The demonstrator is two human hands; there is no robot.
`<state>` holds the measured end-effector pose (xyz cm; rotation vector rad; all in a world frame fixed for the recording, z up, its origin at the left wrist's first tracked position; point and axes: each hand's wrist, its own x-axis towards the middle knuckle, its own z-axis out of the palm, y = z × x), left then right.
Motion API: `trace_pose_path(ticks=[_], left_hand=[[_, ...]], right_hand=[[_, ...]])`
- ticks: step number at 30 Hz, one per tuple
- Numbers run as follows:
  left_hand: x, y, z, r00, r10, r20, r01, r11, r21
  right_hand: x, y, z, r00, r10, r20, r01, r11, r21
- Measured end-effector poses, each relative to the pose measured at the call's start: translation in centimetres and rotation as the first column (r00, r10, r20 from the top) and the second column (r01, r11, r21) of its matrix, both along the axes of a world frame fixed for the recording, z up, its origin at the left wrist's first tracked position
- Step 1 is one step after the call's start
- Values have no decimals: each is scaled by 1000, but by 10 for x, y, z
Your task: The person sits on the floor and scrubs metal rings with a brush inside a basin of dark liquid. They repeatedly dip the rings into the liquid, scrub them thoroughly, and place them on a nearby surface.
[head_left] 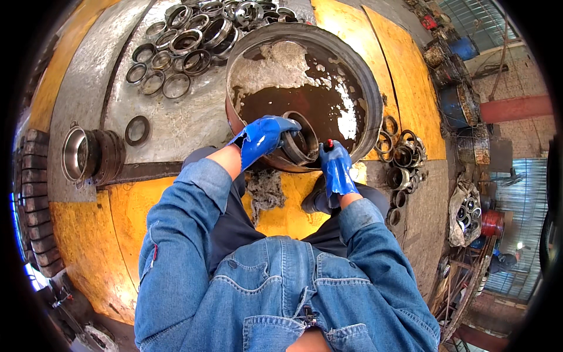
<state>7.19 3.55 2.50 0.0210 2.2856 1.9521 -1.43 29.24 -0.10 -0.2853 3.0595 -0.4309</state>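
Both my hands wear blue rubber gloves, and the left glove is torn at the cuff. My left hand (264, 138) grips a broad metal ring (300, 142), tilted on its side at the near rim of a large round tub (376, 94). Brown liquid with patches of grey foam lies in the tub. Just right of the ring, my right hand (335, 167) is closed around a small tool with a red end (330, 143). Most of that tool is hidden by the glove, so its kind cannot be told.
Many metal rings (186, 42) are heaped at the far left; more rings (404, 155) lie right of the tub. A steel bowl (76, 154) and a flat dark ring (137, 130) are on the left. A grey rag (267, 190) lies between my feet.
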Motion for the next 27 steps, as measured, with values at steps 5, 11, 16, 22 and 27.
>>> trace_pose_path(ticks=[5,11,16,22,27], left_hand=[[5,-1,1,983,-15,-184,-11,991,-135],[7,0,18,997,-24,-75,17,995,-93],[7,-3,10,985,-46,-164,16,985,-174],[9,-1,19,994,-29,-102,17,993,-118],[7,-1,6,976,-15,-216,-14,991,-131]], right_hand=[[-2,0,-2,1000,-4,10,4,1000,24],[-2,3,-1,1000,11,23,-12,1000,29],[0,-2,2,1000,15,16,-15,1000,21],[-3,1,-2,999,-5,50,2,999,46],[-2,0,-3,1000,1,24,-2,999,36]])
